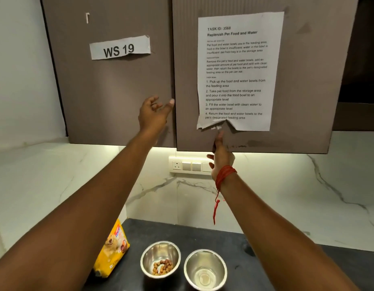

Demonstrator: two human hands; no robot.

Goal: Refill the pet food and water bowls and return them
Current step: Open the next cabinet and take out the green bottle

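Note:
Two steel bowls stand side by side on the dark counter (202,234). The left bowl (160,259) holds a small heap of brown kibble. The right bowl (205,269) looks nearly empty, perhaps with a little water. A yellow pet food bag (112,253) leans against the wall, left of the bowls. Both arms are raised towards the upper cabinets. My left hand (153,114) is open, its fingers spread near the seam between the two doors. My right hand (220,156) points up, its fingertip touching the torn lower edge of the task sheet (238,70).
Two brown cabinet doors (110,91) fill the upper view, one labelled "WS 19" (119,48). A socket and switch panel (190,165) sits on the marble backsplash under the cabinets. A white wall stands to the left.

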